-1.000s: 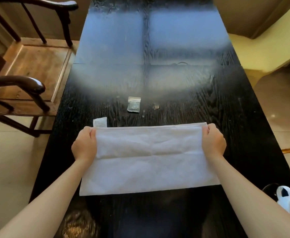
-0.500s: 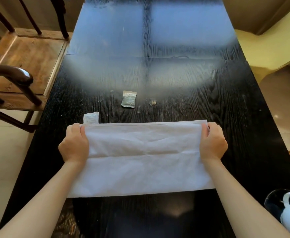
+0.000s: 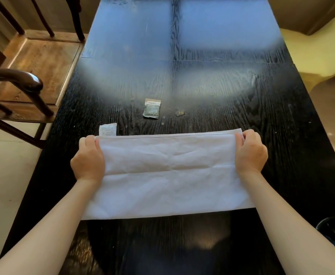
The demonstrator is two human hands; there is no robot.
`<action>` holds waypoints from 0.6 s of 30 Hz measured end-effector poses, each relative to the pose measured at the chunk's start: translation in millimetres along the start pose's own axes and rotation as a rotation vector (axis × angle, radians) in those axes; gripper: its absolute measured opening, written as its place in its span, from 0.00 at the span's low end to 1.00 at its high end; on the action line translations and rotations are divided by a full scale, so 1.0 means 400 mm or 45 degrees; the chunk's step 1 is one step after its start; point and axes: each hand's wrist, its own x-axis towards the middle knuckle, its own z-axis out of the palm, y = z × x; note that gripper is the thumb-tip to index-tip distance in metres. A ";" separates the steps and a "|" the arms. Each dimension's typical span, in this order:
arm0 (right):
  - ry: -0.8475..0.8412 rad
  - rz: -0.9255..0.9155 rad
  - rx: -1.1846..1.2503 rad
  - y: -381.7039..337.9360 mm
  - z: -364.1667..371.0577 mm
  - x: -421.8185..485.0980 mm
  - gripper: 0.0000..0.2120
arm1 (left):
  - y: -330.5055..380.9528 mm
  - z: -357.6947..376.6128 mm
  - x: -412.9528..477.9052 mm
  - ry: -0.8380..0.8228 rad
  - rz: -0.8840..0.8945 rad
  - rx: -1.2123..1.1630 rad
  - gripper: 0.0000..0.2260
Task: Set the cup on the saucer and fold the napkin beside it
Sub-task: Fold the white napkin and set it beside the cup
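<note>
fold step | I see left hand [image 3: 88, 162] and right hand [image 3: 251, 153] each pinching 1 far corner of napkin [image 3: 168, 175] | its long axis runs along tabletop [image 3: 285, 124] near edge

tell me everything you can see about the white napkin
The napkin is white, cloth-like and lightly wrinkled, with a stitched hem along its far edge. It lies flat on the dark table as a wide rectangle, a fold line running across its middle. The left hand and right hand each grip a far corner.

Left hand [image 3: 88, 162], right hand [image 3: 251, 153] pinch napkin [image 3: 168, 175] far corners on table [image 3: 281, 116].
</note>
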 end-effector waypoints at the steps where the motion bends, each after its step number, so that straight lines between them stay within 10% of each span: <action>1: 0.012 -0.039 -0.028 0.002 0.003 0.005 0.12 | 0.000 0.001 0.000 -0.004 -0.012 0.005 0.11; 10: 0.013 -0.213 -0.211 0.017 0.031 0.040 0.14 | 0.002 -0.002 0.002 -0.054 -0.024 0.068 0.07; 16: -0.071 0.075 -0.131 -0.039 -0.017 0.042 0.15 | 0.006 -0.056 0.007 -0.161 -0.262 0.075 0.14; 18: -0.053 -0.181 0.126 -0.125 -0.015 0.001 0.16 | 0.052 -0.060 -0.031 -0.080 -0.122 0.076 0.16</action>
